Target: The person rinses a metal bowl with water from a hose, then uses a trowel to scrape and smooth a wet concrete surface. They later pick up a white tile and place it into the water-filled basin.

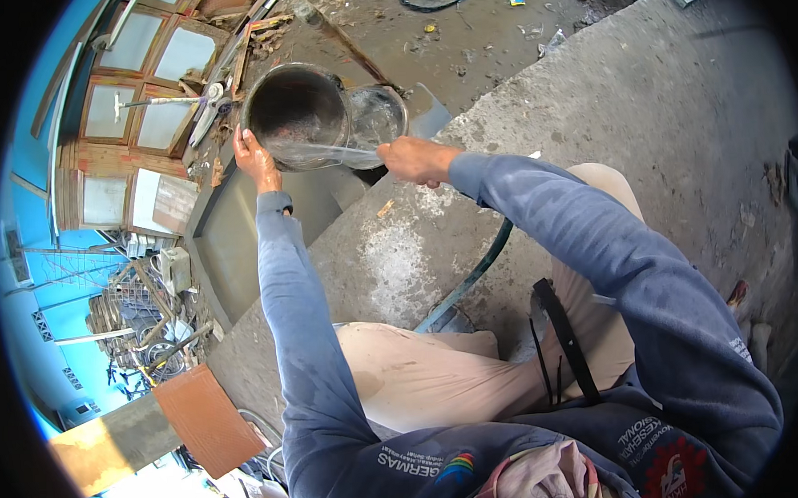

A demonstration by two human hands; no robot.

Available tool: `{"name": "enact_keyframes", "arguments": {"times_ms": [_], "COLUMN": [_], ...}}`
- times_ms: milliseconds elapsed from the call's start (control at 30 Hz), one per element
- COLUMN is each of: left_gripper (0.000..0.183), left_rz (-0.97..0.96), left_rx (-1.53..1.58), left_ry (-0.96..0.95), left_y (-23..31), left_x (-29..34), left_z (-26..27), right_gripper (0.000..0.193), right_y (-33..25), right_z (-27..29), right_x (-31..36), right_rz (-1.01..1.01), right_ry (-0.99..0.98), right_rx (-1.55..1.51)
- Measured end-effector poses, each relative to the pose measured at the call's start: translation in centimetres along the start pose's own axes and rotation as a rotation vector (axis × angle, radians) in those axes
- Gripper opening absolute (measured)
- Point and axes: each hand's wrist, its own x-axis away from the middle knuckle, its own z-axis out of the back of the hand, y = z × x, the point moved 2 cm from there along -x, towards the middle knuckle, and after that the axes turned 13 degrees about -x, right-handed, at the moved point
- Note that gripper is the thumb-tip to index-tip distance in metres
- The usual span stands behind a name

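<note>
My left hand grips the near left rim of a dark round bucket, which is tilted so that its wet inside faces me. In my right hand is the end of a green hose, its tip mostly hidden by my fingers. A spray of water shoots left from that hand across the bucket's near side. Another round container, wet and greyish, touches the bucket on its right. Both hands are wet.
Beyond the buckets lies a hoe or shovel with a wooden handle on muddy ground. A rectangular trough of murky water is at the left. Wooden window panels lean farther left. The concrete slab has a raised edge.
</note>
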Motion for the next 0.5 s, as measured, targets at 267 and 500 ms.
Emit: {"name": "enact_keyframes", "arguments": {"times_ms": [267,500], "left_gripper": [0.040,0.041], "left_rz": [0.415,0.437], "left_rx": [0.309,0.431], "left_ry": [-0.114,-0.234], "left_y": [-2.1,-3.9], "left_x": [2.6,3.5], "left_z": [-0.1,-0.3], "right_gripper": [0.038,0.042], "right_y": [-0.8,-0.8], "right_z": [-0.5,-0.2], "right_x": [1.1,0.9], "right_rz": [-0.053,-0.019], "right_ry": [0.004,-0.003], "right_rx": [0.015,0.097]}}
